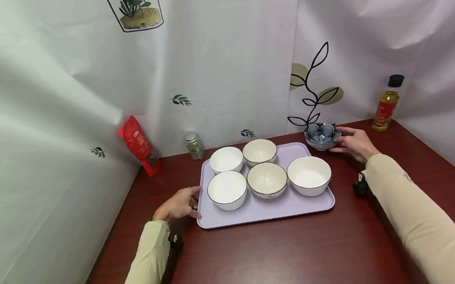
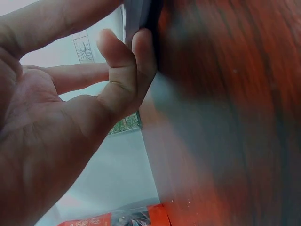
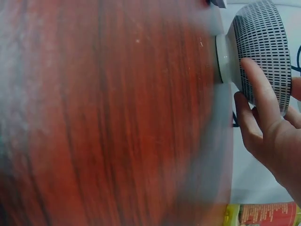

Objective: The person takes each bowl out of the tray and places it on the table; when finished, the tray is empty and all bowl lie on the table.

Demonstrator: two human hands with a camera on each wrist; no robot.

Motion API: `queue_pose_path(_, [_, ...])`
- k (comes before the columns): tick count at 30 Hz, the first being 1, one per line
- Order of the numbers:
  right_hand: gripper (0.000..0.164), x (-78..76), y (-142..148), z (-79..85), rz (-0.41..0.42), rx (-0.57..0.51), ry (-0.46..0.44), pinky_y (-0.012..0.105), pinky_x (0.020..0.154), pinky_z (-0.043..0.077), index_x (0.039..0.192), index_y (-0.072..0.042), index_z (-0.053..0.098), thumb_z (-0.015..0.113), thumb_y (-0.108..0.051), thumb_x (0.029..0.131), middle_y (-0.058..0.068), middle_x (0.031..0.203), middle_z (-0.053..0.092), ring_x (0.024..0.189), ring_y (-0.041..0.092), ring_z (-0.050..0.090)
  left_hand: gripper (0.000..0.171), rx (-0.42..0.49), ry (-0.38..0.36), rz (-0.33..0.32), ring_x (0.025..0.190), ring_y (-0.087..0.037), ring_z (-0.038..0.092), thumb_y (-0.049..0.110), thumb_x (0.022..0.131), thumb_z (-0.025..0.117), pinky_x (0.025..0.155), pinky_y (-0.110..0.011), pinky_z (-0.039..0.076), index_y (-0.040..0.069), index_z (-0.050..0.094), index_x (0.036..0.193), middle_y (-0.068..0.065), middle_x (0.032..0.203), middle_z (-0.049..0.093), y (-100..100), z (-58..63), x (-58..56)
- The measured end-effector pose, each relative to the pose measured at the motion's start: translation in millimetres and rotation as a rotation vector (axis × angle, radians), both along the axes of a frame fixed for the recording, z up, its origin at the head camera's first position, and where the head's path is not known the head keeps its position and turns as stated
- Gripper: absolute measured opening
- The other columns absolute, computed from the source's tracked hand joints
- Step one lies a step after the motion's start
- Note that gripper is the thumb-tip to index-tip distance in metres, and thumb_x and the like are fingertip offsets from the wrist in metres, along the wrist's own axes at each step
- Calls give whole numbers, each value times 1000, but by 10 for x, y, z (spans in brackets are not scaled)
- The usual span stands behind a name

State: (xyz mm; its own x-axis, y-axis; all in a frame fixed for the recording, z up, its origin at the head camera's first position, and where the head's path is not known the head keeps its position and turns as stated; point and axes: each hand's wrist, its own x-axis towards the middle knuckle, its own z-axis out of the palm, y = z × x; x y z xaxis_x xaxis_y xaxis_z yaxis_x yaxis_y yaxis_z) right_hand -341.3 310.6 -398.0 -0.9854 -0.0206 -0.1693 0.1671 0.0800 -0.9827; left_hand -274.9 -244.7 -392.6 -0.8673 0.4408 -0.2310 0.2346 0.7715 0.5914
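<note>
A pale lilac tray (image 1: 266,212) lies on the dark red wood table with several white and cream bowls on it, among them a cream bowl (image 1: 267,180) in its front row. My left hand (image 1: 179,204) holds the tray's left edge with curled fingers; in the left wrist view the fingertips (image 2: 145,44) meet that edge low, close to the tabletop. At the tray's back right corner stands a bowl (image 3: 263,42) with dark dashes outside and blue-grey petal-like shapes inside. My right hand (image 1: 355,143) grips it from the right, fingers along its side.
A red packet (image 1: 138,143) leans at the back left, and a small green-filled jar (image 1: 194,145) stands behind the tray. An oil bottle (image 1: 385,105) stands in the back right corner. Printed white cloth (image 1: 228,60) hangs along the table's back and sides.
</note>
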Motion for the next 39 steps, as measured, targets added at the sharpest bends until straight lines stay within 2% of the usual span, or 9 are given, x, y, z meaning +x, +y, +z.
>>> queue_pose_path(8, [69,-23,5,43,38,41,-5,36,100,53,162,-8,4,39,-2,103,27,163,14,90,-4,64,87,-64,33,-22,86,-20,67,-6,70,83,78,-33,57,-18,38,144,-23,113,64,35,30,-69])
queue_pose_path(13, [68,-43,13,16,33,53,-6,36,101,52,162,-10,5,40,-4,104,27,162,15,89,-4,64,89,-105,8,-14,90,-21,67,-6,72,83,82,-35,57,-17,36,146,-23,116,63,66,38,-81])
queue_pose_path(23, [70,-38,20,-30,42,82,14,37,107,45,163,-12,5,44,-8,105,26,165,12,94,-7,61,87,-79,69,-71,90,-22,68,-3,72,86,81,-35,59,-17,40,145,-23,107,62,8,13,-28])
queue_pose_path(28, [71,-43,31,-12,44,63,3,41,110,41,162,-13,3,44,-9,105,24,166,9,95,-6,61,86,-99,56,-86,90,-21,68,-2,74,84,82,-35,59,-16,39,146,-20,104,65,13,17,-23])
queue_pose_path(30, [71,-50,46,-2,41,78,-2,41,110,41,162,-14,2,44,-10,105,23,167,7,103,-1,61,85,-105,45,-87,91,-22,68,-2,75,84,83,-37,59,-15,38,146,-20,104,67,22,19,-31])
queue_pose_path(33, [69,-41,63,15,26,201,26,44,110,41,162,-12,5,45,-15,106,25,167,9,124,19,57,85,-129,41,-89,91,-20,67,0,76,83,84,-37,58,-13,38,147,-18,103,68,39,21,-33])
queue_pose_path(35, [66,0,44,39,-15,382,98,49,112,42,161,-8,15,47,-20,105,31,163,19,134,36,48,85,-140,37,-89,91,-20,67,0,77,83,84,-37,58,-13,38,148,-17,103,67,47,28,-28])
queue_pose_path(37, [62,80,0,83,-76,570,205,57,111,41,157,-1,29,51,-23,103,37,151,36,132,47,44,85,-141,34,-90,89,-19,67,0,76,83,83,-36,58,-13,38,147,-16,103,67,47,35,-15])
queue_pose_path(39, [56,195,-59,140,-136,732,326,60,101,42,148,4,43,56,-22,100,37,133,52,120,48,50,85,-126,28,-93,88,-18,67,0,76,83,82,-35,58,-14,38,146,-17,102,67,38,37,-4])
